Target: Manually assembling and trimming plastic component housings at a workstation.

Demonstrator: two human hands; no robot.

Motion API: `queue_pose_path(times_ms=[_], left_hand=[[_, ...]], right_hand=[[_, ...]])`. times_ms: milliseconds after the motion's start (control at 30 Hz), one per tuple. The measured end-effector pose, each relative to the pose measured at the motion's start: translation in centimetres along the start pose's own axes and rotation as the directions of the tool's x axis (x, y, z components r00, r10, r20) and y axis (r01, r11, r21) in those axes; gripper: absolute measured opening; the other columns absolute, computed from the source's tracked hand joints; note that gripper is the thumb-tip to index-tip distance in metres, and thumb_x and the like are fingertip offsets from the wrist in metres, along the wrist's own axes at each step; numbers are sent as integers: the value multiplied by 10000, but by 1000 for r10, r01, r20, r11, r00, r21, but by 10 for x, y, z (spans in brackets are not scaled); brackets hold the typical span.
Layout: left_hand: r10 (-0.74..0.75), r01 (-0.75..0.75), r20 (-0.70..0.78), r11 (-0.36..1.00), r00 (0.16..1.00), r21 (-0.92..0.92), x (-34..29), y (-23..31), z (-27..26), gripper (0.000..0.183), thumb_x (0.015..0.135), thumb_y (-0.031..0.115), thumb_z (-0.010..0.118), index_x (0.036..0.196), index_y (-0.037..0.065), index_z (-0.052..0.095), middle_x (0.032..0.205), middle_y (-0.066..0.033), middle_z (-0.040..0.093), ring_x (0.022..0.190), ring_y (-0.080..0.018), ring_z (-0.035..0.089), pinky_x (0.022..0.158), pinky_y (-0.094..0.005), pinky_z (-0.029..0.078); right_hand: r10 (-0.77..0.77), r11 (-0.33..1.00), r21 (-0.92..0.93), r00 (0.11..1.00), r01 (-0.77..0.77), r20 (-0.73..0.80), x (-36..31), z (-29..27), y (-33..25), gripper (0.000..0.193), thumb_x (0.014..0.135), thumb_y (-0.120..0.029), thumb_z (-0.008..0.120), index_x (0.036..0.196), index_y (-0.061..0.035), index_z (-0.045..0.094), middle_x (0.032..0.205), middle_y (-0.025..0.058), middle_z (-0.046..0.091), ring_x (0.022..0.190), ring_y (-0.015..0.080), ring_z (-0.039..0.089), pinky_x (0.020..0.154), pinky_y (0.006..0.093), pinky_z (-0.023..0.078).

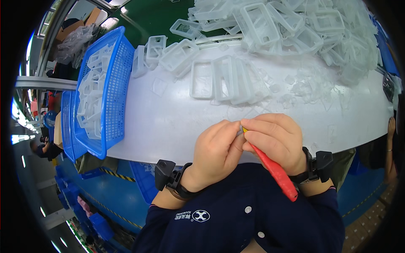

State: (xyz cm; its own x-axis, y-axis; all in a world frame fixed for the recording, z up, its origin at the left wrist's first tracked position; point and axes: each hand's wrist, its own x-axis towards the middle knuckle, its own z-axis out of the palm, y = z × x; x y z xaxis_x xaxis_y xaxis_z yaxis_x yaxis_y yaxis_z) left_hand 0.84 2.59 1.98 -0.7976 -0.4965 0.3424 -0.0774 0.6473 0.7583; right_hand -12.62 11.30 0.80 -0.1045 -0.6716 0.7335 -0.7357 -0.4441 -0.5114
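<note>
Likely trimming: the right hand (276, 137) grips a red tool (275, 169); the left hand (217, 147) pinches a greyish bit (240, 130) (mostly hidden); the next move probably calls for steadiness.

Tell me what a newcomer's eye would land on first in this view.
Probably the long red-handled tool, bright against the dark shirt, gripped in the right hand at the table's near edge. Next come the big heap of translucent frames at the far right of the white table and the blue basket on the left, holding similar pieces.
</note>
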Motion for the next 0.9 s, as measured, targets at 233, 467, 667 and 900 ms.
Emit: queue_pose_path(times_ms=[233, 467, 667, 900], left_hand=[[-145, 174, 136, 956, 980, -237, 1, 5, -4, 142, 776, 9, 554, 916, -14, 566, 627, -99, 484, 543, -234, 466, 496, -309, 369], [-242, 364, 278, 723, 930, -587, 1, 0, -13, 274, 847, 60, 497, 1110, -9, 522, 908, -86, 533, 814, -150, 505, 736, -262, 398], [-82, 170, 166, 756, 983, -633, 4, -9, -7, 322, 823, 28, 500, 1142, -18, 489, 1073, -99, 468, 944, -159, 471, 855, -295, 370], [-81, 44, -79, 918, 994, -394, -12, -15, -5, 330, 756, -43, 564, 1073, -30, 473, 977, -89, 444, 915, -172, 496, 835, -304, 396]], right_hand=[[-39, 988, -150, 993, 23, -108, 1, -14, 12, 215, 704, -65, 664, 881, 1, 561, 889, 155, 611, 725, 238, 586, 613, 328, 474], [741, 638, 399, 665, -658, -88, -14, -57, 25, 102, 837, -66, 532, 836, 23, 581, 984, 187, 588, 966, 243, 556, 807, 307, 414], [426, -152, 773, 664, -616, 614, -20, -45, 4, 95, 805, -44, 530, 841, 15, 596, 1026, 192, 559, 900, 213, 584, 683, 285, 459], [202, 970, 109, 968, -219, 150, 3, -35, -9, 179, 650, -48, 684, 783, -16, 568, 894, 111, 573, 733, 264, 548, 621, 318, 458]])
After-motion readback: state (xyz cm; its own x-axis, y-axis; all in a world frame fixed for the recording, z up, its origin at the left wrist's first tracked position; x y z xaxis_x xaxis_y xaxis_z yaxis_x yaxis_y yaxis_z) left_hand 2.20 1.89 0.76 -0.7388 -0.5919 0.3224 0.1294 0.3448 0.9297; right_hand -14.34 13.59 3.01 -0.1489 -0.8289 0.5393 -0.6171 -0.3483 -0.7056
